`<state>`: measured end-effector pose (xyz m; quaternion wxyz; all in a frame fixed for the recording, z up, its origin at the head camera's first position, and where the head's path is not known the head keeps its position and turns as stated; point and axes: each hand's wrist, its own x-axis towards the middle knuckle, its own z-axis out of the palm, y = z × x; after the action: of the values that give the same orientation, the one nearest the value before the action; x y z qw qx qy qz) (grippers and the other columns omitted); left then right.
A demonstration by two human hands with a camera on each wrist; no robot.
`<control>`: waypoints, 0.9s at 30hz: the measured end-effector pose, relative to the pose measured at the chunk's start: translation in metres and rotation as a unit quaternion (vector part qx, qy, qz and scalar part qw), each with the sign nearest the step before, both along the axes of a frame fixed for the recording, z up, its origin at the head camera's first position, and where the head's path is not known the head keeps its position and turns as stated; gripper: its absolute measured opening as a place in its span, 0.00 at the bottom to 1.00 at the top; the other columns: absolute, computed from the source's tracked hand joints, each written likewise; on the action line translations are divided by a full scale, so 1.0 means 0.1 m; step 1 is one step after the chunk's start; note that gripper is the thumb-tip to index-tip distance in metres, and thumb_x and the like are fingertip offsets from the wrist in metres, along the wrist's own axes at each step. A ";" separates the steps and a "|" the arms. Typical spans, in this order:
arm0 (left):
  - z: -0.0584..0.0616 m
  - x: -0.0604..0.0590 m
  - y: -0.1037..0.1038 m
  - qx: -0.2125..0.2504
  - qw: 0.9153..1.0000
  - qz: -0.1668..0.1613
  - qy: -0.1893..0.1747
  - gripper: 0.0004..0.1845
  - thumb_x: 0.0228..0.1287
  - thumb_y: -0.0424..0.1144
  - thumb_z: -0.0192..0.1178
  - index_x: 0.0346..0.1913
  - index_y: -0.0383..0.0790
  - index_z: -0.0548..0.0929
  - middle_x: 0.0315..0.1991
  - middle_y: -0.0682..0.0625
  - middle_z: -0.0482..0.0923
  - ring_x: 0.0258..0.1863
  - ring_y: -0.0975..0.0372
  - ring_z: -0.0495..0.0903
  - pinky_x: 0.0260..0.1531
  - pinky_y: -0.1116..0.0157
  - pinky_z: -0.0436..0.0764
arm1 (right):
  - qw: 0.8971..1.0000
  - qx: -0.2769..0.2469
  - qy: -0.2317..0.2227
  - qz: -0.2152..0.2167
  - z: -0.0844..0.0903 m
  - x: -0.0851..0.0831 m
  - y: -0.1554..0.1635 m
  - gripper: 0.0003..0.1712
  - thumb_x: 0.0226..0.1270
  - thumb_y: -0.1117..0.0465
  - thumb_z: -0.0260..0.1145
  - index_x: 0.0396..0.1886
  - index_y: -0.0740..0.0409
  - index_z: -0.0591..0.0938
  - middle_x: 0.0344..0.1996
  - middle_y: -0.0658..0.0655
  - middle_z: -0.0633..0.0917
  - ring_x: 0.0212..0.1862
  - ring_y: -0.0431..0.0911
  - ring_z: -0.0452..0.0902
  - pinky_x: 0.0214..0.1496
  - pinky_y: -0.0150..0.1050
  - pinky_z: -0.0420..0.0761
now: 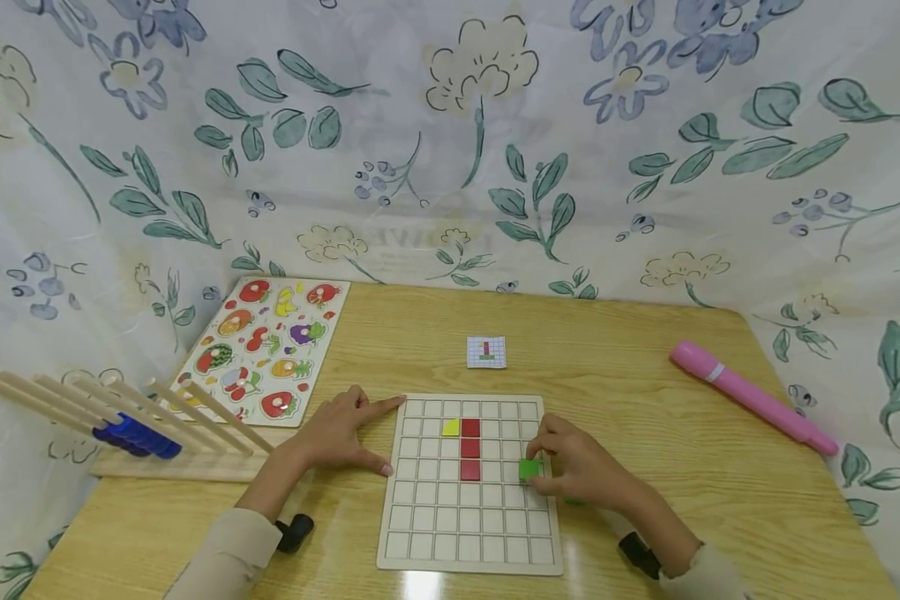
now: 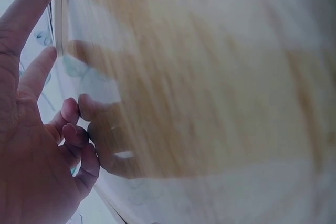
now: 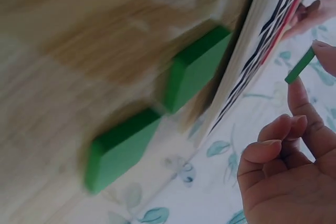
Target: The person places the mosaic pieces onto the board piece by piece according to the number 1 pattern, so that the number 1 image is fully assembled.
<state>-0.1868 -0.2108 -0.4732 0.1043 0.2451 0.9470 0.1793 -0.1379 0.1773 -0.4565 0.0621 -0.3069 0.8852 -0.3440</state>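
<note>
A white grid board (image 1: 423,521) lies on the table. On it, three red square tiles (image 1: 470,448) stand in a column, with a yellow tile (image 1: 451,428) with a cut or rounded corner left of the top one. My left hand (image 1: 337,435) touches the board's left edge with thumb and index finger spread, other fingers loosely bent. Between thumb and index finger, my right hand (image 1: 581,465) pinches a green square tile (image 1: 528,470) over the board's right side. Two more green tiles (image 3: 197,72) lie on the table beside the board in the right wrist view.
A small pattern card (image 1: 487,352) lies behind the board. On the left are a fruit puzzle board (image 1: 258,350) and a wooden peg stand (image 1: 187,467) with blue pieces (image 1: 138,435). A pink stick-like object (image 1: 757,398) lies at the right. Floral cloth (image 1: 450,167) hangs behind.
</note>
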 end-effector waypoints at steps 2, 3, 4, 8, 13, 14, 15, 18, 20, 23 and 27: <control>0.00 0.00 0.00 -0.002 1.000 0.002 -0.002 0.55 0.36 0.74 0.71 0.73 0.64 0.67 0.36 0.53 0.59 0.31 0.62 0.56 0.31 0.64 0.56 | 1.000 -0.001 0.001 0.006 0.01 0.00 -0.06 0.09 0.54 0.60 0.77 0.34 0.53 0.85 0.30 0.50 0.69 0.35 0.39 0.66 0.36 0.30 0.70; -0.01 -0.01 0.00 -0.002 1.000 0.002 -0.003 0.55 0.36 0.74 0.71 0.73 0.64 0.67 0.36 0.53 0.59 0.32 0.62 0.56 0.32 0.64 0.56 | 1.000 0.000 0.000 0.008 0.01 0.00 -0.09 0.10 0.53 0.61 0.77 0.34 0.53 0.85 0.30 0.50 0.68 0.34 0.38 0.66 0.36 0.29 0.70; -0.01 -0.01 0.00 -0.002 1.000 0.002 -0.004 0.55 0.36 0.74 0.71 0.73 0.64 0.67 0.36 0.53 0.59 0.32 0.62 0.56 0.32 0.64 0.56 | 1.000 0.002 -0.001 0.010 0.02 0.00 -0.12 0.10 0.53 0.61 0.77 0.34 0.53 0.85 0.30 0.50 0.68 0.34 0.38 0.65 0.36 0.29 0.70; -0.02 -0.01 -0.01 -0.002 1.000 0.002 -0.004 0.55 0.36 0.74 0.71 0.73 0.64 0.67 0.36 0.53 0.58 0.31 0.62 0.56 0.32 0.64 0.56 | 1.000 0.003 -0.005 0.017 0.02 0.00 -0.21 0.11 0.51 0.61 0.78 0.33 0.54 0.85 0.30 0.48 0.69 0.35 0.38 0.66 0.38 0.29 0.71; 0.00 0.01 -0.01 -0.001 1.000 0.002 -0.003 0.54 0.37 0.74 0.71 0.73 0.64 0.67 0.36 0.52 0.58 0.31 0.62 0.56 0.32 0.64 0.56 | 1.000 0.009 -0.017 0.023 -0.01 0.01 -0.29 0.10 0.53 0.59 0.78 0.34 0.53 0.86 0.31 0.47 0.69 0.38 0.37 0.67 0.41 0.31 0.73; 0.00 0.01 -0.01 -0.001 1.000 0.002 -0.003 0.54 0.37 0.74 0.71 0.73 0.64 0.67 0.36 0.52 0.58 0.31 0.62 0.56 0.32 0.64 0.56 | 0.999 0.011 -0.021 0.023 -0.02 0.01 -0.31 0.10 0.53 0.59 0.78 0.35 0.53 0.86 0.31 0.47 0.69 0.37 0.37 0.67 0.41 0.31 0.73; 0.00 0.01 -0.01 -0.001 1.000 0.002 -0.002 0.54 0.37 0.74 0.71 0.73 0.64 0.67 0.36 0.52 0.58 0.31 0.62 0.56 0.32 0.64 0.56 | 0.999 0.011 -0.024 0.023 -0.02 0.02 -0.32 0.10 0.53 0.58 0.78 0.35 0.53 0.86 0.31 0.47 0.69 0.37 0.37 0.67 0.40 0.30 0.72; 0.00 0.00 -0.01 -0.004 1.000 -0.002 0.002 0.55 0.37 0.74 0.71 0.73 0.63 0.67 0.36 0.53 0.58 0.31 0.62 0.56 0.31 0.64 0.56 | 0.999 0.002 -0.036 0.022 -0.02 0.03 -0.37 0.10 0.53 0.59 0.78 0.34 0.52 0.86 0.31 0.49 0.70 0.36 0.39 0.67 0.39 0.30 0.71; 0.00 0.00 -0.01 -0.004 1.000 -0.003 0.005 0.55 0.37 0.74 0.71 0.73 0.63 0.67 0.36 0.53 0.59 0.31 0.62 0.56 0.31 0.64 0.56 | 0.999 -0.006 -0.045 0.023 -0.03 0.04 -0.41 0.10 0.53 0.59 0.78 0.34 0.52 0.86 0.31 0.50 0.70 0.36 0.41 0.67 0.38 0.29 0.70; 0.00 0.00 -0.01 -0.004 1.000 -0.004 0.007 0.55 0.37 0.74 0.71 0.73 0.63 0.67 0.36 0.52 0.59 0.31 0.62 0.56 0.31 0.64 0.56 | 0.998 -0.007 -0.050 0.029 -0.04 0.06 -0.48 0.10 0.55 0.58 0.77 0.35 0.53 0.86 0.31 0.51 0.70 0.36 0.41 0.67 0.38 0.29 0.70; 0.00 0.01 -0.01 0.000 1.000 -0.003 0.005 0.55 0.37 0.74 0.71 0.73 0.63 0.67 0.36 0.52 0.59 0.31 0.62 0.56 0.32 0.64 0.57 | 0.998 0.001 -0.043 0.039 -0.05 0.07 -0.57 0.10 0.55 0.57 0.78 0.35 0.54 0.87 0.30 0.49 0.70 0.35 0.38 0.66 0.37 0.28 0.70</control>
<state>-0.1862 -0.2119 -0.4731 0.0997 0.2487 0.9469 0.1777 -0.1311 0.1202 -0.4616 0.1132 -0.3260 0.8694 -0.3536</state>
